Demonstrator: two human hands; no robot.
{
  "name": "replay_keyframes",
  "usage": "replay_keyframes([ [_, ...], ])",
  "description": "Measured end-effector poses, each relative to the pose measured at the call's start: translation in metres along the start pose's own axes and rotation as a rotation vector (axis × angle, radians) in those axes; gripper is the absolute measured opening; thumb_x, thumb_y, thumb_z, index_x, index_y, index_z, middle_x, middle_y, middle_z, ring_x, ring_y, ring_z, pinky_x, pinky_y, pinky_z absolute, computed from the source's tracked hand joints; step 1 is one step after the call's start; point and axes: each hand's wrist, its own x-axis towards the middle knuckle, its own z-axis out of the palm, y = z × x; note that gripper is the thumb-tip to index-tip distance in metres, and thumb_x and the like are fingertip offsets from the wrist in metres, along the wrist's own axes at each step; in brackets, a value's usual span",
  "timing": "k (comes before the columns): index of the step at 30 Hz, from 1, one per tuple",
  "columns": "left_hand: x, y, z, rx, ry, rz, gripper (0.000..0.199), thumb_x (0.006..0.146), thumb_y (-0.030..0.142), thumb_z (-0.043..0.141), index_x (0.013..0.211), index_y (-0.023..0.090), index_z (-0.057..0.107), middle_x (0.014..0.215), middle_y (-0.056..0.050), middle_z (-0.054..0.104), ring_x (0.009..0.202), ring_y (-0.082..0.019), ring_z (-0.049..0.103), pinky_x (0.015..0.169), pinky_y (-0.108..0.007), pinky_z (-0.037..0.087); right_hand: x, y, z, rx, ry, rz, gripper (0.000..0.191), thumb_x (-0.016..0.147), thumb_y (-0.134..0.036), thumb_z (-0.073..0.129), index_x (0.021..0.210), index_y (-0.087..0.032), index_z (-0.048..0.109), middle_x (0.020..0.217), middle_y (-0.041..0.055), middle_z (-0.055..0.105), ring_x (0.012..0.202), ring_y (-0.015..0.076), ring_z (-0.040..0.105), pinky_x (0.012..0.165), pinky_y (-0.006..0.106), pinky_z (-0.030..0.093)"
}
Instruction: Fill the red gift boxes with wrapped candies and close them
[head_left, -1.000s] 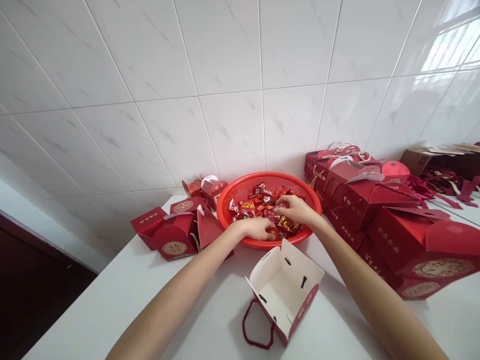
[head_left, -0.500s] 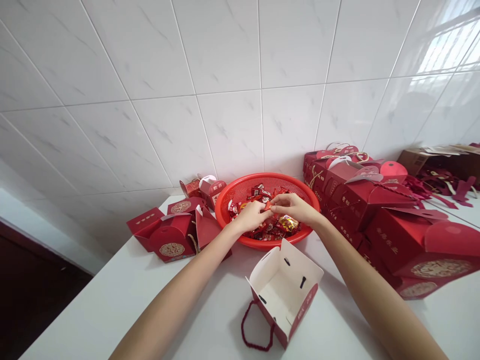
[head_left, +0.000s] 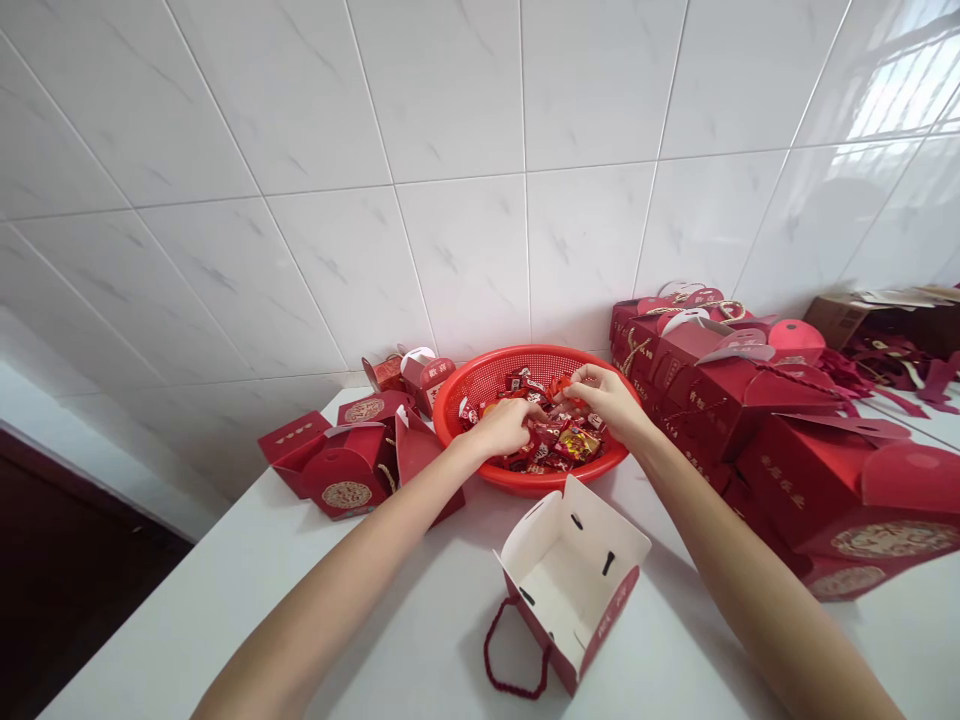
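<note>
Scooping too briskly could flick wrapped sweets [head_left: 577, 443] over the rim of the red basket [head_left: 540, 487], where my left hand [head_left: 504, 425] and right hand [head_left: 609, 398] work slightly apart, fingers bent; what either grips, I cannot tell. I count two hands, one basket, one open box [head_left: 559, 580] nearer me and one rope loop [head_left: 517, 690], but the sweets and stacked boxes [head_left: 810, 480] overlap too much.

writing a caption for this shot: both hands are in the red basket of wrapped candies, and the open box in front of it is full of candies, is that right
Not quite: the head view shows the open box with nothing in it, its white inside bare. The rest holds: both hands, left and right, are in the red basket of wrapped candies.
</note>
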Motion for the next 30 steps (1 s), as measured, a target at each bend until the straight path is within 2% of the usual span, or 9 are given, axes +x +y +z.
replay_keyframes([
  [4, 0.011, -0.006, -0.012, 0.054, -0.213, 0.105, 0.061, 0.071, -0.001, 0.054, 0.126, 0.023, 0.068, 0.129, -0.005, 0.070, 0.120, -0.021, 0.063, 0.098, -0.025, 0.047, 0.001, 0.000, 0.000, 0.009, 0.018, 0.003, 0.022, 0.060, -0.020, 0.064, 0.067, -0.022, 0.043, 0.060, -0.0023, 0.061, 0.058, 0.0143, 0.063, 0.050, 0.021, 0.044],
  [6, 0.018, -0.006, -0.015, 0.093, -0.269, 0.112, 0.057, 0.072, 0.005, 0.060, 0.125, 0.023, 0.068, 0.125, -0.005, 0.072, 0.114, -0.022, 0.065, 0.091, -0.025, 0.049, 0.002, 0.001, -0.001, 0.010, 0.029, 0.013, 0.023, 0.059, -0.020, 0.064, 0.067, -0.023, 0.043, 0.059, -0.0027, 0.059, 0.057, 0.0139, 0.062, 0.050, 0.021, 0.044],
  [9, 0.028, -0.001, -0.012, 0.124, -0.249, 0.138, 0.040, 0.078, 0.019, 0.064, 0.118, 0.021, 0.070, 0.115, -0.007, 0.073, 0.102, -0.023, 0.068, 0.082, -0.026, 0.050, 0.003, 0.002, -0.001, 0.013, 0.055, 0.036, 0.021, 0.060, -0.019, 0.062, 0.072, -0.023, 0.045, 0.062, -0.0016, 0.062, 0.055, 0.0130, 0.060, 0.048, 0.021, 0.043],
  [12, 0.038, 0.009, -0.004, 0.124, -0.228, 0.177, 0.021, 0.084, 0.029, 0.061, 0.098, 0.017, 0.072, 0.095, -0.005, 0.074, 0.083, -0.020, 0.066, 0.070, -0.026, 0.047, 0.004, 0.002, -0.002, 0.020, 0.066, 0.054, 0.022, 0.061, -0.018, 0.059, 0.079, -0.022, 0.049, 0.061, -0.0021, 0.061, 0.051, 0.0117, 0.056, 0.046, 0.021, 0.041],
  [15, 0.043, 0.018, 0.006, 0.138, -0.240, 0.168, 0.022, 0.082, 0.037, 0.064, 0.074, 0.016, 0.066, 0.075, -0.004, 0.067, 0.066, -0.019, 0.059, 0.060, -0.028, 0.042, 0.004, 0.003, -0.002, 0.024, 0.063, 0.063, 0.027, 0.061, -0.016, 0.059, 0.086, -0.021, 0.053, 0.057, -0.0042, 0.058, 0.048, 0.0103, 0.052, 0.045, 0.020, 0.039],
  [18, 0.041, 0.022, 0.012, 0.137, -0.223, 0.174, 0.026, 0.076, 0.037, 0.071, 0.062, 0.017, 0.060, 0.075, -0.005, 0.065, 0.063, -0.017, 0.056, 0.058, -0.027, 0.039, 0.004, 0.005, -0.003, 0.012, 0.065, 0.063, 0.027, 0.061, -0.014, 0.060, 0.087, -0.019, 0.057, 0.057, -0.0039, 0.058, 0.047, 0.0093, 0.050, 0.045, 0.020, 0.038],
  [23, 0.036, 0.014, 0.007, 0.073, -0.145, 0.176, 0.015, 0.083, 0.023, 0.058, 0.071, 0.017, 0.065, 0.075, -0.003, 0.067, 0.067, -0.016, 0.058, 0.060, -0.025, 0.039, 0.008, 0.008, -0.004, -0.017, 0.070, 0.038, 0.018, 0.062, -0.016, 0.061, 0.080, -0.018, 0.061, 0.059, -0.0026, 0.058, 0.050, 0.0096, 0.050, 0.047, 0.021, 0.039],
  [27, 0.036, 0.008, 0.002, 0.039, -0.006, 0.135, 0.023, 0.091, 0.024, 0.047, 0.091, 0.014, 0.068, 0.090, -0.006, 0.071, 0.083, -0.018, 0.062, 0.069, -0.026, 0.042, 0.010, 0.010, -0.005, -0.027, 0.080, 0.014, 0.012, 0.067, -0.022, 0.059, 0.078, -0.019, 0.061, 0.066, 0.0006, 0.062, 0.053, 0.0104, 0.052, 0.049, 0.022, 0.041],
  [30, 0.035, 0.010, 0.005, 0.022, -0.091, 0.149, 0.020, 0.090, 0.030, 0.055, 0.086, 0.016, 0.069, 0.083, -0.003, 0.070, 0.077, -0.017, 0.062, 0.067, -0.024, 0.042, 0.011, 0.012, -0.006, -0.039, 0.079, -0.001, 0.012, 0.071, -0.027, 0.059, 0.080, -0.019, 0.060, 0.069, 0.0026, 0.065, 0.056, 0.0118, 0.054, 0.051, 0.022, 0.041],
])
